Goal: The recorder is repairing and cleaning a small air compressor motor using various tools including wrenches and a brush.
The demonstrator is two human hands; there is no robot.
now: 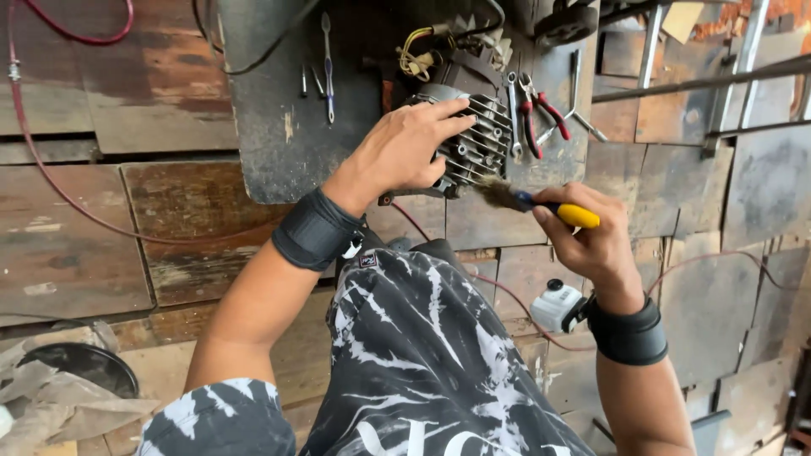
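Closest in, a knee in black-and-white patterned shorts (422, 355) fills the bottom of the view, both forearms reaching out over it, each with a black wrist strap. The right hand (591, 241) is curled shut around the yellow handle of a paintbrush (541, 205), bristles pointing left and touching the lower right side of the finned engine cylinder head (473, 143). Just beyond, the left hand (405, 152) lies on top of that cylinder head, fingers spread flat across the fins, steadying it. The cylinder head sits on a dark metal sheet (279, 127) laid on the plank floor, near the sheet's lower right edge. Beside the head on its right, a spanner (513, 110) and red-handled pliers (541, 114) lie close together. Further left on the sheet rests a toothbrush (328, 67) next to a few small bits. A red hose (51, 169) loops across the planks at far left, and a dark round pan (84, 367) sits at the near left corner.
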